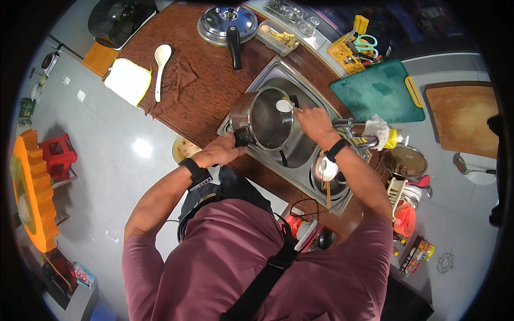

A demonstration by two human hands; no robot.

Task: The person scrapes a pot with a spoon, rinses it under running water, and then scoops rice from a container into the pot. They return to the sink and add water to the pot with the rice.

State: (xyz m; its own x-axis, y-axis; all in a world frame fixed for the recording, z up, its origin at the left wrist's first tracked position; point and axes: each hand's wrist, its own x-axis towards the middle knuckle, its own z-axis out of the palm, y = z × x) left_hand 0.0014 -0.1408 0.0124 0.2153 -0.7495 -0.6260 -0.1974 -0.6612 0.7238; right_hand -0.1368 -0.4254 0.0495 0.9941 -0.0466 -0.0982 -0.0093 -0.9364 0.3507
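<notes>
A metal pressure-cooker pot (243, 108) is tipped on its side over the steel sink (309, 96), its mouth turned to the right. My left hand (223, 150) grips the pot's black handle (242, 137). A white spoon (284, 106) is in my right hand (316, 123), its bowl at the pot's mouth. Most of the spoon's handle is hidden by my fingers. Low in the basin, a black handle (283, 157) shows below the pot. The second basin, under my right forearm, holds a white bowl (327, 168) and wooden chopsticks (328, 192).
On the brown counter (209, 96) lie a pressure-cooker lid (228, 24), a food container (277, 37), a ladle (162, 64) and a brown cloth (176, 82). The faucet (347, 122) stands right of the sink, near a green cutting board (377, 93). A bowl (184, 150) sits below the counter edge.
</notes>
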